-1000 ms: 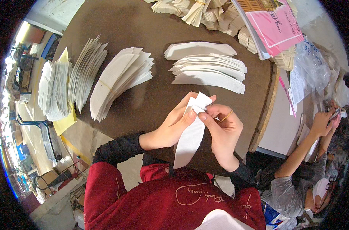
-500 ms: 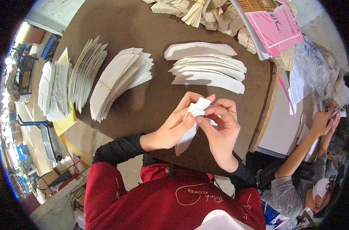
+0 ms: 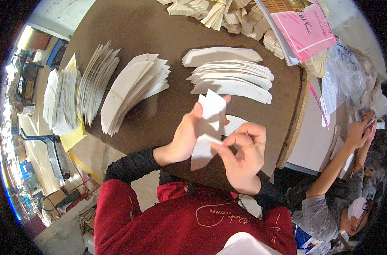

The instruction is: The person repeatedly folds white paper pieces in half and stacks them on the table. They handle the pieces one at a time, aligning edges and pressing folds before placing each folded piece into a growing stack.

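Left hand (image 3: pixel 185 138) and right hand (image 3: pixel 243 156) both pinching a folded white strip (image 3: pixel 209 127) above the table (image 3: pixel 168 29) near its front edge, fingers closed on it — bare brown surface between the stacks (image 3: pixel 231 74).

Wearer: red top (image 3: pixel 172 225), thin white line-drawn emblem on the chest just right of its middle. Black long sleeves (image 3: pixel 131 163) emerge from the red top on both arms, snug, ending at the wrists. Left hand (image 3: pixel 185 138) and right hand (image 3: pixel 244 157) bare, no gloves.
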Tool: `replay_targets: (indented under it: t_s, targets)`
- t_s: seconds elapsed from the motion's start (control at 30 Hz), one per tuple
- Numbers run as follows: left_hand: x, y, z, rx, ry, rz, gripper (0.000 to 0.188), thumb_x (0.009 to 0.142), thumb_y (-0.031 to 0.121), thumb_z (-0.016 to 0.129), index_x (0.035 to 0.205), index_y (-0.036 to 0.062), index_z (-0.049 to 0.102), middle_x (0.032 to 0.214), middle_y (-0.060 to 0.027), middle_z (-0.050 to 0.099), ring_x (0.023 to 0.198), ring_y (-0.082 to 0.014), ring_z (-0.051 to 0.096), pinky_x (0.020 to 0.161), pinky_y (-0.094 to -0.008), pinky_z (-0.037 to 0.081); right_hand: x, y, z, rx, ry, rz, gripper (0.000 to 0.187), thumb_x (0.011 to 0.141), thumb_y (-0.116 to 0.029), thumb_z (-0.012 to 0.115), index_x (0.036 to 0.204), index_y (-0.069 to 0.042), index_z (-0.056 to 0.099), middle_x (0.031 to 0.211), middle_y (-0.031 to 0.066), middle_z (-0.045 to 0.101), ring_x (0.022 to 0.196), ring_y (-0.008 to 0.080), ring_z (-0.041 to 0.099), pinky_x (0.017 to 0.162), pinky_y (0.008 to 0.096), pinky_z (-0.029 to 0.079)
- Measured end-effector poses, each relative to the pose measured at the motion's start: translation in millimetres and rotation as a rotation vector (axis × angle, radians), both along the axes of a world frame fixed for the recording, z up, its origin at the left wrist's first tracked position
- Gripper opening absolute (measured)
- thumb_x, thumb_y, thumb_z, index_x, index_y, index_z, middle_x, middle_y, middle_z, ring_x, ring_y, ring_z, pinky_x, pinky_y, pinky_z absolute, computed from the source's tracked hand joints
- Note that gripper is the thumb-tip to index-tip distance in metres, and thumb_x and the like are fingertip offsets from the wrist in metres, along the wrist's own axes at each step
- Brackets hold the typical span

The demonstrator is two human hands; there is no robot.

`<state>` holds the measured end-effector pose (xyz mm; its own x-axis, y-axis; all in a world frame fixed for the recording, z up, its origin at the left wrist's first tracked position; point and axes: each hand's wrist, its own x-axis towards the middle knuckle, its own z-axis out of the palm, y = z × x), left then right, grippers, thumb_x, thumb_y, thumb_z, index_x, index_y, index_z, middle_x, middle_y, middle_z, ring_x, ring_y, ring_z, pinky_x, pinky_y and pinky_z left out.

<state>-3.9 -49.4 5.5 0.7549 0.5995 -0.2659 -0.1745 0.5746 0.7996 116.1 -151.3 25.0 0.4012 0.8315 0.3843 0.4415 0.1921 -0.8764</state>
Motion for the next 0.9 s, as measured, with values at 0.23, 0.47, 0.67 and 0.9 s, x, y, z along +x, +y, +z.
replay_targets:
  t_s: [0.23, 0.47, 0.67, 0.9]
  targets:
    - [-3.0, 19.3, -0.2, -0.063, -0.105, 0.156, 0.093, 0.092, 0.078, 0.029, 0.153, 0.0076, 0.032, 0.104, -0.0049, 0.059, 0.093, -0.0167, 0.053, 0.086, -0.0316, 0.044, 14.5, -13.3, 17.6, 0.178, 0.363, 0.494, 0.032, 0.071, 0.001, 0.085, 0.096, -0.002, 0.064, 0.088, 0.0133, 0.073, 0.08, 0.0264, 0.072, 0.069, 0.0335, 0.058]
    - [4.8, -2.3, -5.6, 0.197, -0.081, -0.066, 0.094, 0.091, 0.08, 0.02, 0.147, 0.0051, 0.031, 0.148, -0.0109, 0.04, 0.114, -0.0176, 0.048, 0.101, -0.0336, 0.038, 10.1, -4.2, 7.1, -0.072, 0.714, 0.012, 0.014, 0.085, 0.006, 0.071, 0.096, 0.002, 0.063, 0.086, 0.0055, 0.068, 0.074, 0.0069, 0.06, 0.065, 0.022, 0.048]
    - [3.3, -12.0, -2.9, 0.201, -0.125, -0.175, 0.097, 0.088, 0.081, 0.032, 0.145, 0.0032, 0.029, 0.143, -0.0118, 0.041, 0.13, -0.0197, 0.043, 0.108, -0.0356, 0.033, 3.2, 2.2, 1.2, -0.011, 0.797, 0.05, 0.014, 0.086, 0.005, 0.072, 0.097, 0.002, 0.063, 0.087, 0.0054, 0.069, 0.078, 0.0074, 0.062, 0.071, 0.0222, 0.05]
    - [4.0, -16.4, -6.7, 0.215, -0.271, -0.164, 0.101, 0.088, 0.079, 0.038, 0.151, 0.0012, 0.025, 0.138, -0.0099, 0.037, 0.131, -0.0204, 0.04, 0.109, -0.037, 0.032, -1.4, 2.4, 2.3, 0.002, 0.681, 0.003, 0.014, 0.086, 0.005, 0.072, 0.097, 0.002, 0.063, 0.088, 0.0064, 0.069, 0.079, 0.0076, 0.063, 0.071, 0.022, 0.051]
